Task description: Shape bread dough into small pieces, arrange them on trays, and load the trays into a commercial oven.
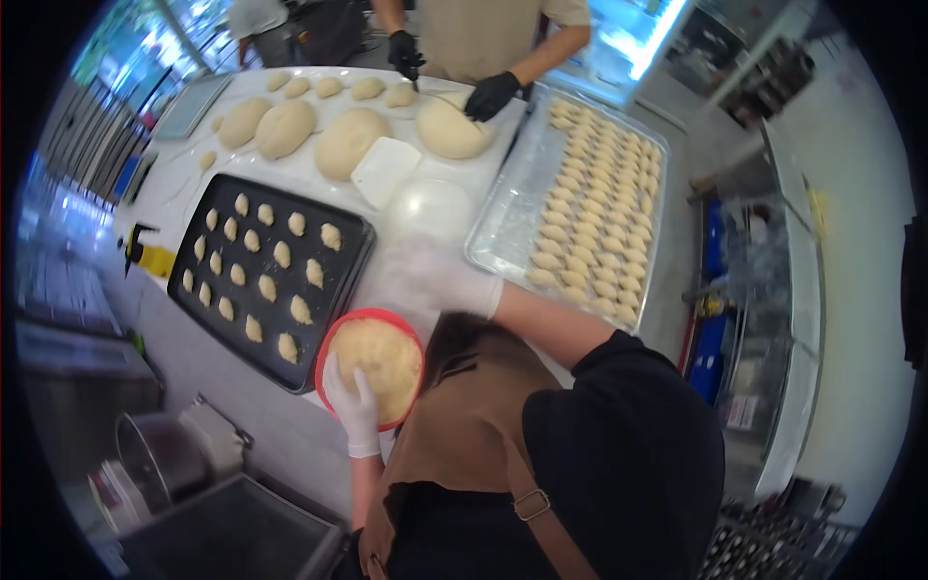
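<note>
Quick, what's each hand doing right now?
Left hand: gloved, fingers resting in the filling of the red bowl; grip unclear.
Right hand: gloved, blurred over the table; cannot tell.

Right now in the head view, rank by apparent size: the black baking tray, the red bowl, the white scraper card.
1. black baking tray, clearly largest.
2. red bowl, held by the left hand; it sits nearer the camera, which may inflate it.
3. white scraper card, smallest, though farther away.

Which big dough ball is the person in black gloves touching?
The rightmost big dough ball, at the table's far edge. A black-gloved hand rests on it; the other three big balls lie untouched to its left.
</note>
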